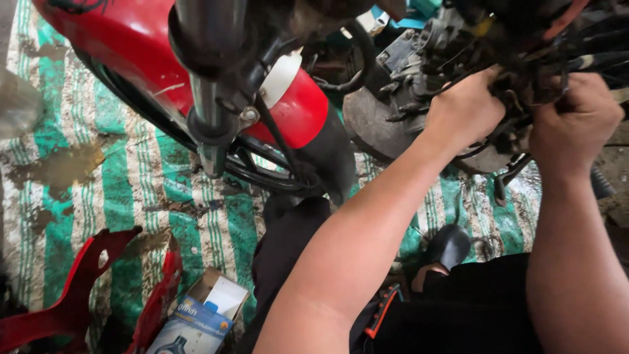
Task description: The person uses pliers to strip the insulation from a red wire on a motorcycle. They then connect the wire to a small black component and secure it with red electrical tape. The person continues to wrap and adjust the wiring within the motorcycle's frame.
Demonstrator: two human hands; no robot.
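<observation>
Both my hands are raised into a motorcycle's engine area at the upper right. My left hand (464, 108) is closed around dark cables and a greasy part beside the engine (419, 59). My right hand (573, 121) is a fist gripping a bundle of black wires (576, 46) just to the right. What exactly sits inside each fist is hidden by the fingers. The red front fender (131, 39) and the fork leg (208, 98) stand at the upper left, well away from both hands.
A dirty green-and-white striped mat (124, 190) covers the floor. A red plastic body panel (72, 295) lies at the lower left beside an open cardboard box (200, 314). My dark trouser legs (458, 308) fill the bottom centre. The front tyre (262, 170) curves under the fender.
</observation>
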